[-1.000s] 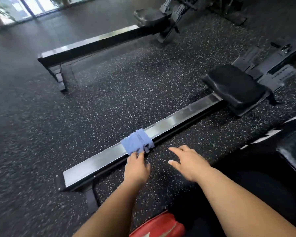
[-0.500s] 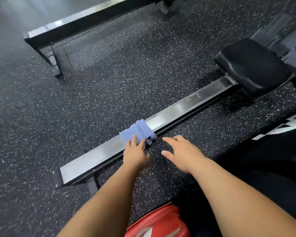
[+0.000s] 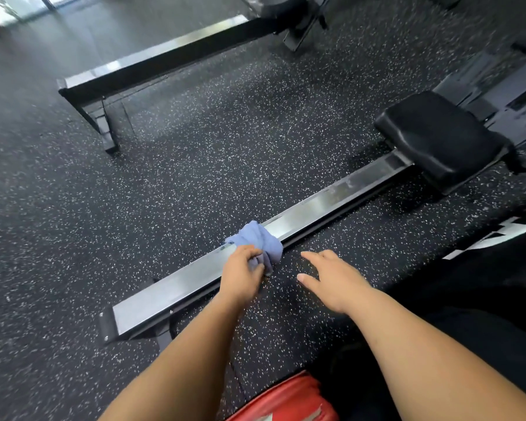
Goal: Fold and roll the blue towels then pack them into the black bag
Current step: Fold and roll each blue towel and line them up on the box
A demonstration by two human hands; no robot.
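Note:
A small blue towel (image 3: 260, 240) lies bunched on the steel rail (image 3: 316, 208) of the nearer rowing machine. My left hand (image 3: 240, 276) grips the towel's near edge, fingers curled round the cloth. To its right, my right hand (image 3: 334, 279) hovers over the speckled floor with fingers spread, holding nothing. A black bag with white lettering (image 3: 504, 238) shows at the right edge, partly cut off.
The rowing machine's black seat (image 3: 441, 138) sits on the rail at the right. A second rowing machine rail (image 3: 152, 65) runs across the back left. A red object (image 3: 289, 402) lies at the bottom edge by my dark-clothed legs (image 3: 468, 329). Speckled rubber floor (image 3: 195, 165) lies between.
My left hand went from resting at the folded towel's edge to gripping it, and the towel is now crumpled and lifted at one side. The right hand stayed open beside it.

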